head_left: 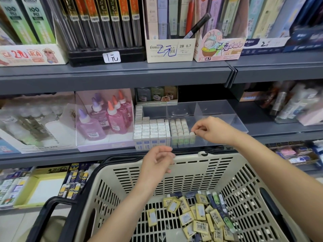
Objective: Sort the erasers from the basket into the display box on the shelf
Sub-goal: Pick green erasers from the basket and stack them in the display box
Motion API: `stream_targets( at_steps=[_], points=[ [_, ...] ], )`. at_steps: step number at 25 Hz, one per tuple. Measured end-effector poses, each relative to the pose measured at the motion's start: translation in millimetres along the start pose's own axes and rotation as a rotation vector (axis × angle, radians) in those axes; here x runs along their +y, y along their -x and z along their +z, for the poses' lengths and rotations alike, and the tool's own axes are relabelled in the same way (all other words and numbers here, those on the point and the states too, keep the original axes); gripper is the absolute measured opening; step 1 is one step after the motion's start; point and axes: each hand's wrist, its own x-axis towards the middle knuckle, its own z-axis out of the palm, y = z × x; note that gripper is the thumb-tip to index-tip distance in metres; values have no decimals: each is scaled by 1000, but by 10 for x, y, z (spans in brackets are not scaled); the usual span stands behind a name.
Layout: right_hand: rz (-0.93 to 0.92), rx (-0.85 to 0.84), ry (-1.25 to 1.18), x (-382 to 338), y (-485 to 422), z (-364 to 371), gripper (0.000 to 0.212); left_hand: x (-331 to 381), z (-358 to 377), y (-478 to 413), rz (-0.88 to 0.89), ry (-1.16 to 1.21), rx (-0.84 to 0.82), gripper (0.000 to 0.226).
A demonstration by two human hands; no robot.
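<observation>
A clear display box [215, 109] with dividers sits on the middle shelf. Its left part holds rows of upright white erasers [152, 128]; beside them stand green-sleeved ones [180, 130]. My right hand [212, 131] pinches one eraser [192, 133] at the right end of the front green row. My left hand [157, 163] hovers over the far rim of the beige basket [192, 170], fingers loosely curled, nothing visible in it. Several yellow-wrapped erasers [199, 213] and a few green-and-blue ones [215, 196] lie loose on the basket floor.
Pink and purple glue bottles [108, 119] stand in a box left of the display box. The grey shelf edge [115, 75] hangs above. The basket's black handle [50, 212] lies at lower left. More stationery boxes fill the lower shelf [43, 186].
</observation>
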Motion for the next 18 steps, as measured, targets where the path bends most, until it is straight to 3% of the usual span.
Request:
stream_targets(
  at_steps=[3,5,9,11,15,18],
  points=[
    [14,69,-58,12,94,9,21,-74,35,62,-14,-29,-63,15],
    [29,206,-132,36,245,-2,20,-141,33,107,-36,-62,-91,15],
    [43,359,-424,3,793,164,14,-388,38,173,-137,-151,-126,14],
    [92,219,-459,0,1024,431,11,-582,70,176,-200,-227,-146,11],
    [127,-270,-151,60,1173,1114,19,-1013,122,155,-298,-407,-153,7],
    [251,-422,0,189,1025,1542,30,-1287,109,133,-335,-485,-126,9]
  ],
)
